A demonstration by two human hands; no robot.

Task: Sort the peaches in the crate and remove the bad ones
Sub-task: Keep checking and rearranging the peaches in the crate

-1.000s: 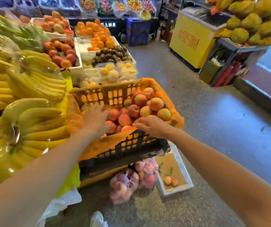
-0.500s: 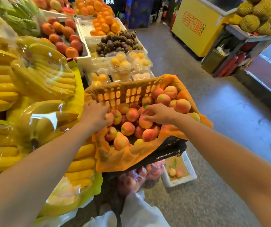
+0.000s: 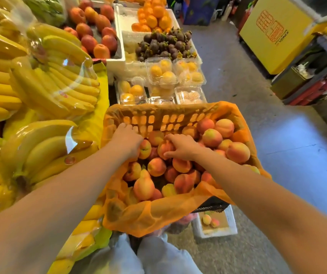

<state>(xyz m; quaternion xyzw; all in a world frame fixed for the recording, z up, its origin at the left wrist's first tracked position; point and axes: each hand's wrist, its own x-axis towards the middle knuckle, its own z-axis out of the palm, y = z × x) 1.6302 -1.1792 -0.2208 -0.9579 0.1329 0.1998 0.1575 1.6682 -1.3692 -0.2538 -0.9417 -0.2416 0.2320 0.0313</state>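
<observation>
Bananas (image 3: 55,86) in clear wrap fill the surface on the left. Just right of them the left hand (image 3: 127,140) has moved off the crate's (image 3: 158,119) left rim, where it sat half a second ago, and in over the fruit at the far left corner. Its fingers bend down out of sight behind the knuckles, so I cannot tell whether they grip anything. One peach (image 3: 145,149) touches that hand's right side.

The peaches (image 3: 156,167) lie heaped in the orange-lined crate, highest at the far right.

The right hand (image 3: 184,149) has slid left from the middle of the pile. It now curls round a red peach (image 3: 163,148) near the far wall. Its fingers (image 3: 171,137) arch over the top of this peach and the thumb sits under the near side, so the fruit lies between them. This peach sits just right of the one at the left hand, and the two hands are close together.

Near right, below the crate, a foam box (image 3: 232,224) on the floor (image 3: 277,155) holds two peaches set apart.
</observation>
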